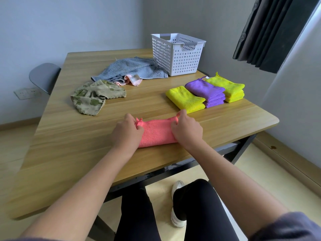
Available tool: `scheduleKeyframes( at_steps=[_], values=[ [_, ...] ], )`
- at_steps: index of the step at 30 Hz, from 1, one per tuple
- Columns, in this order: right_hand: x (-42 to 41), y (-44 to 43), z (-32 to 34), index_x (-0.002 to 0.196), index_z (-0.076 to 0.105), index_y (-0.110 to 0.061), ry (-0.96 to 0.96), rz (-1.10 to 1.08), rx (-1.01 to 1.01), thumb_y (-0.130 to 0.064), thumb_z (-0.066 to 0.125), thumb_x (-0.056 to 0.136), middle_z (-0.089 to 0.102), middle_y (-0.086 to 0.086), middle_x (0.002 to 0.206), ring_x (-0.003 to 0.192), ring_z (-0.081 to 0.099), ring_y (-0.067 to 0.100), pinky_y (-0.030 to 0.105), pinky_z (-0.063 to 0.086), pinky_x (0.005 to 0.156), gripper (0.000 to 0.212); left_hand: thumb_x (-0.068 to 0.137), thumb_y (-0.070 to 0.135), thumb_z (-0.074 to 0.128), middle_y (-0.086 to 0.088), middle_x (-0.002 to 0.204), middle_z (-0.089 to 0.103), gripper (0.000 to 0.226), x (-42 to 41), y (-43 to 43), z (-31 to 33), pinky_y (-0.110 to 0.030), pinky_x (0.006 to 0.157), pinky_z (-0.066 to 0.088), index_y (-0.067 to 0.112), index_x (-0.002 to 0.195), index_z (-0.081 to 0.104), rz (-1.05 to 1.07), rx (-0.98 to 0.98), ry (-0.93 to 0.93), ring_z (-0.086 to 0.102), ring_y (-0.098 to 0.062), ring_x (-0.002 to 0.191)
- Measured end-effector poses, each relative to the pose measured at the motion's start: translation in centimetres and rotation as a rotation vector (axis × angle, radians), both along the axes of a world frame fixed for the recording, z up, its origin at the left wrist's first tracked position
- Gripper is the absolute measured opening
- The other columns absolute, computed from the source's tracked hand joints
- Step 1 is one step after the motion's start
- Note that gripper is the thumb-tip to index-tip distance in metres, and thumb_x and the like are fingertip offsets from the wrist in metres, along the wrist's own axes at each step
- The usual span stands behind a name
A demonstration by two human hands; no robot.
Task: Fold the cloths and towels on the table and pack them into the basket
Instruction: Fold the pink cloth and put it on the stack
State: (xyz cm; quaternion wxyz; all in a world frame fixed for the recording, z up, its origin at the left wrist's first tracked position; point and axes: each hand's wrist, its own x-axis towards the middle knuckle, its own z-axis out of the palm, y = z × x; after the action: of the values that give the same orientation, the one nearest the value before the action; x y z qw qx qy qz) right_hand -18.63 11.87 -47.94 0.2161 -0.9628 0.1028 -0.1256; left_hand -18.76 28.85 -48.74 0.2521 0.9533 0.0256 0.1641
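A wooden tabletop [69, 136] fills a grey-walled corner, with a dark curtain [271, 32] hanging at the right. Close to the near edge, about midway along it, lies the coral cloth [157, 132], already doubled into a thick band. Its long axis runs left to right, parallel to that edge, with the rounded fold toward the person. The left hand [128, 131] has curled fingers pinching the far left corner, and the right hand [186, 129] pinches the far right corner in the same way.

Toward the right edge sit finished pieces: a folded yellow cloth [185, 99], a purple stack [206, 92] and a yellow-green stack [229, 89], touching side by side. Still unfolded are the green patterned cloth [93, 96] near the left edge, and beyond it the blue-grey towel [130, 68], rumpled over a peach cloth [132, 80]. The white basket [177, 58] stands at the far right corner. Nothing shows inside it, so I judge folding roughly half done and packing not begun.
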Motion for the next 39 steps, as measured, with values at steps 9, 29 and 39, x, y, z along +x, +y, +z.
scheduleKeyframes(
  at_steps=[9,29,39],
  values=[
    [0.9,-0.4,-0.4,0.119,0.049,-0.016,-0.175,0.134,-0.403,-0.013,0.042,0.089,0.053,0.008,0.113,0.100,0.055,0.032,0.036,0.036,0.070,0.031,0.081,0.008,0.054,-0.015,0.126,0.053,0.035,-0.6,-0.6,-0.2,-0.046,0.087,0.044,0.009,0.116,0.057,-0.130,0.496,-0.316,0.053,-0.033,0.113],
    [-4.8,-6.9,-1.5,0.151,-0.002,-0.027,0.144,0.846,-0.446,-0.075,0.045,0.073,-0.012,-0.015,0.154,0.143,-0.011,0.003,0.034,-0.006,0.115,0.103,0.067,0.086,0.016,0.002,0.151,-0.031,0.112,-4.0,2.8,0.6,-0.039,0.118,-0.008,0.016,0.144,-0.026,-0.711,0.753,0.346,-0.025,-0.009,0.140],
    [-8.5,-7.3,-2.1,0.118,0.065,-0.023,-0.300,0.783,-0.178,-0.029,0.054,0.082,0.065,-0.007,0.121,0.113,0.059,0.010,0.035,0.044,0.095,0.038,0.094,0.037,0.051,0.011,0.156,0.013,0.065,-8.1,2.6,1.0,-0.029,0.115,0.000,0.031,0.149,0.016,-0.736,0.472,0.164,0.001,-0.008,0.143]
  ],
)
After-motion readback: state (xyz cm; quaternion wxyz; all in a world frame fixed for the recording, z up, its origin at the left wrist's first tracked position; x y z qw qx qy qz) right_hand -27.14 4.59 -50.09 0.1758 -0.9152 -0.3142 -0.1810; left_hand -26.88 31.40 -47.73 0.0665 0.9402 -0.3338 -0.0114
